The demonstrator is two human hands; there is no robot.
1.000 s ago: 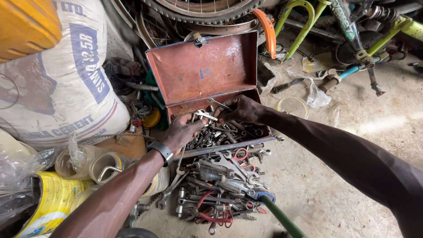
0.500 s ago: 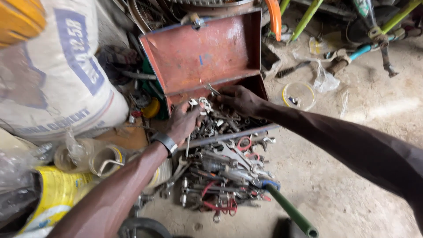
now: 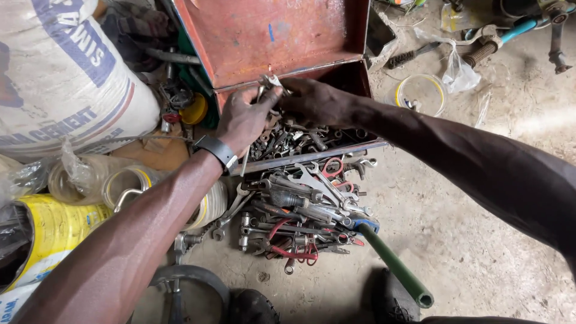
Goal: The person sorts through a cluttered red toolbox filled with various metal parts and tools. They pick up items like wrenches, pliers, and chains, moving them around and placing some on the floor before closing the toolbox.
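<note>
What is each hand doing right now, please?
Left hand: closed on small metal wrenches over the red toolbox.
Right hand: reaching into the same toolbox; whether it grips anything cannot be told.

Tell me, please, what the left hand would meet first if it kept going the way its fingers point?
Probably the open red lid of the toolbox: the left hand points up toward it, just past the small wrench it grips, though depth is uncertain.

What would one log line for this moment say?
left hand: holding small wrench | right hand: touching it | place: over red toolbox | nearby: tool pile on floor
</note>
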